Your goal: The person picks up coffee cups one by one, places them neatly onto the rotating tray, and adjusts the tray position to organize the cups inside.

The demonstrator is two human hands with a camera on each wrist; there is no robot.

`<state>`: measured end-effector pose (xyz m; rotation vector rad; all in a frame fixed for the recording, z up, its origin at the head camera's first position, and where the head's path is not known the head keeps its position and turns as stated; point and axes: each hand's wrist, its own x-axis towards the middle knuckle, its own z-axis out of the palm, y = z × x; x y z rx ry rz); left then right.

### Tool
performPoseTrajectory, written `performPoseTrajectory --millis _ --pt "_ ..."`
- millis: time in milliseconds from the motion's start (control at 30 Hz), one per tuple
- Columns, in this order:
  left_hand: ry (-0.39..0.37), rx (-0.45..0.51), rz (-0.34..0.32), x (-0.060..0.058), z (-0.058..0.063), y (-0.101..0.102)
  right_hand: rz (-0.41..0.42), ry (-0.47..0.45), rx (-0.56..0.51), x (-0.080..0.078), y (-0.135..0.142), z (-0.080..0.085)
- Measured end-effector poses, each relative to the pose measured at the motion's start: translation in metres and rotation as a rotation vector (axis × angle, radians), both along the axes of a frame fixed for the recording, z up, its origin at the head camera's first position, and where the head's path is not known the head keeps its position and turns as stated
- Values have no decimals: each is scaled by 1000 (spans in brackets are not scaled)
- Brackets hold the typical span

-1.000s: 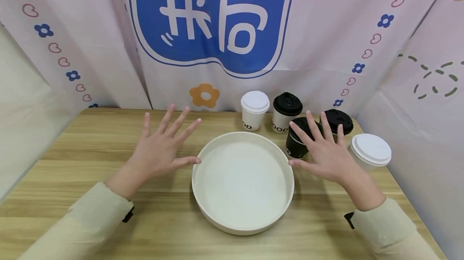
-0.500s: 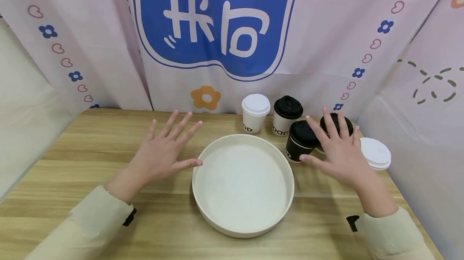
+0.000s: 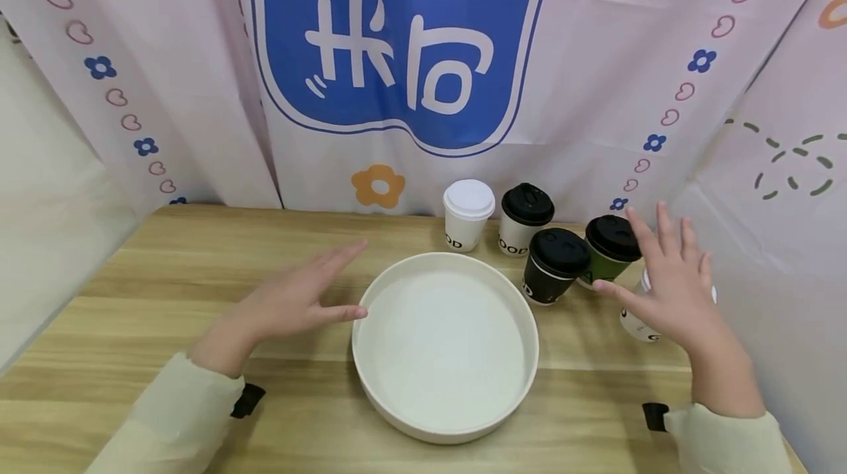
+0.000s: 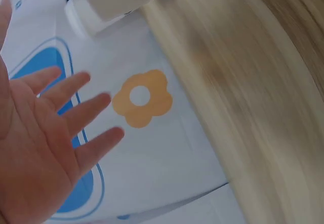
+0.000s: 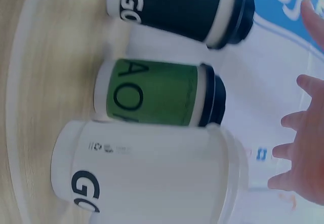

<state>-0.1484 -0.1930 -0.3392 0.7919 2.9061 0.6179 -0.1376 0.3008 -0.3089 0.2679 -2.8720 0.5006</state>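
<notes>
A round cream tray point(image 3: 443, 349) with a low rim lies at the middle of the table. To its left my left hand point(image 3: 284, 305) is held with straight fingers, its thumb tip overlapping the rim in the head view. The left wrist view shows that palm point(image 4: 40, 148) holding nothing. Fingers spread, my right hand point(image 3: 678, 301) hovers in front of a white-lidded paper cup point(image 3: 638, 323) and partly hides it. Beside that stand a green cup point(image 3: 609, 257) and a black cup point(image 3: 556, 268), both black-lidded. No cup is in the right hand point(image 5: 309, 138).
Behind the tray stand a white cup with a white lid point(image 3: 465, 220) and a white cup with a black lid point(image 3: 523, 228). A printed cloth point(image 3: 317, 165) hangs along the table's back edge, and a pale wall point(image 3: 781, 275) closes the right side.
My right hand has moved right, away from the tray and black cup to the rightmost white cup. The left hand has turned more edge-on beside the tray. The head view has tilted slightly upward.
</notes>
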Motion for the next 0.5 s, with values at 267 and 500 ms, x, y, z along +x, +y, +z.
performPoseTrajectory --millis 267,500 --pt "-148 190 -11 0 -7 -1 -57 58 -148 2 34 -7" --pt "-308 294 -43 -4 -12 -3 -63 24 -274 8 61 -16"
